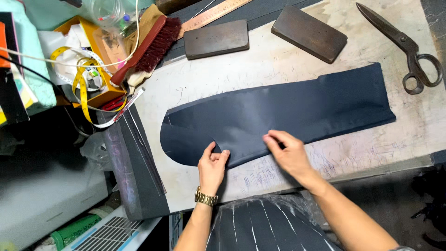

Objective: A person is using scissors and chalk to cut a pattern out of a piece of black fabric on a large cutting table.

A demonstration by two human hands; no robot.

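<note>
A long cut piece of dark navy fabric (297, 109) lies flat across a worn pale work board (353, 153). My left hand (213, 165), with a gold watch on the wrist, pinches the fabric's near edge close to its rounded left end. My right hand (288, 151) rests with fingers spread on the near edge, a little to the right of the left hand. Both hands touch the cloth.
Two dark wooden blocks (216, 38) (309, 32) and a wooden ruler (216, 15) lie at the far side. Large scissors (406, 46) sit far right. A red-handled brush (146, 44), yellow tape measure (82, 81) and cluttered box stand at left. Chalk-striped dark cloth (265, 223) hangs below the board.
</note>
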